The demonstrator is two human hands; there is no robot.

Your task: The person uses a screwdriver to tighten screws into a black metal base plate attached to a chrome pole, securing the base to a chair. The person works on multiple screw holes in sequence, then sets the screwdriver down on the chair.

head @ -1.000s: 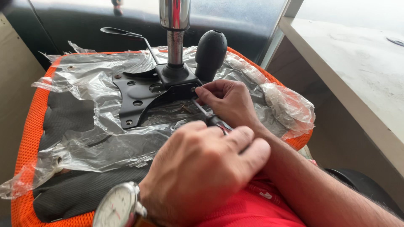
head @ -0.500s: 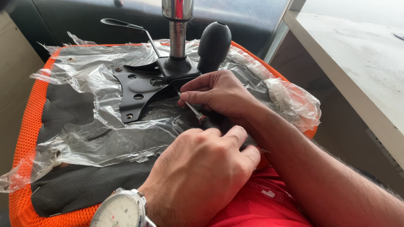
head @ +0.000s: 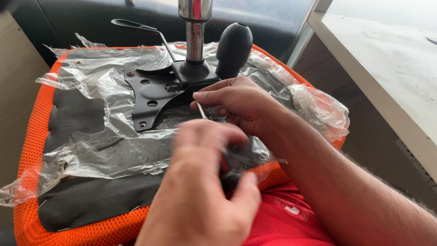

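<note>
An upturned chair seat with an orange mesh rim [head: 32, 136] lies on my lap, its black underside under loose clear plastic wrap [head: 100, 150]. A black metal mounting plate [head: 152, 98] with bolt holes carries a chrome gas column [head: 195, 32]. My left hand [head: 205, 196], blurred in the foreground, is closed around the dark handle of a screwdriver-like tool [head: 230, 175]. My right hand [head: 239, 105] rests at the plate's near right edge. Its fingers pinch the tool's thin metal shaft [head: 200, 110]. The tool's tip is hidden.
A black lever [head: 136, 26] and a black oval knob [head: 233, 45] stick out of the mechanism. A pale dusty tabletop [head: 391, 59] runs along the right. A beige panel [head: 13, 77] stands at the left and a dark surface lies behind the seat.
My left hand has lifted toward the camera and turned, so it is now blurred and the wristwatch is out of view. My right hand has stayed at the plate's edge.
</note>
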